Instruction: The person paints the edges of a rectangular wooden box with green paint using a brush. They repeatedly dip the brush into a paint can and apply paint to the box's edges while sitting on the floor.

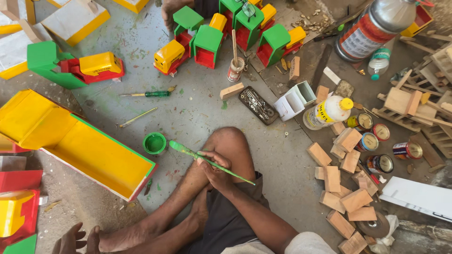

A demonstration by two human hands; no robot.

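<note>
Down low, right hand (214, 165) pinching a green-tipped paintbrush (207, 161) above the knee, just right of the green paint pot (155, 143).

Left hand (200, 211) tucked behind the leg, fingers' state impossible to tell. Likely to drip or smear green onto skin or the yellow tray (84, 150) nearby, with wet bristles held loosely. Dusty concrete floor (188, 113), crowded with painted toy trucks (169, 56) far off and bare wood blocks (348, 188) right.

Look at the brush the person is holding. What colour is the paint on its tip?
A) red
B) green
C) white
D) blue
B: the right hand holds a thin paintbrush whose bristle tip is coated in green, matching the green paint in the small open pot on the floor just beside it.
</note>
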